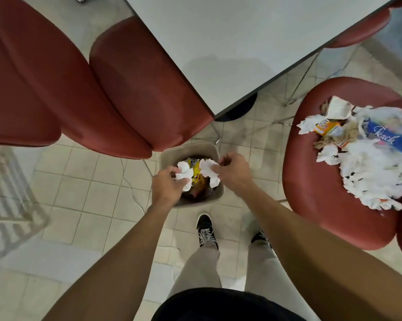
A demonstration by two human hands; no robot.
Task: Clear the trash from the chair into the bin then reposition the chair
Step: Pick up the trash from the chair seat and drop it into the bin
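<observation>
A small beige bin [190, 151] stands on the tiled floor in front of my feet, with a yellow wrapper and dark trash inside. Both my hands hover over its opening. My left hand [166, 186] grips a crumpled white tissue [185, 176]. My right hand [232, 172] pinches another crumpled white tissue [209, 170]. To the right stands a red chair [315, 186] whose seat carries a pile of trash [368, 158]: white tissues, a blue plastic wrapper, an orange carton and brown paper.
A grey table [230, 42] reaches over the bin's far side, with a dark base below its corner. Two red chairs [79, 89] stand at the left, close to the bin. Another red chair shows at the top right. My shoes [205, 230] stand just behind the bin.
</observation>
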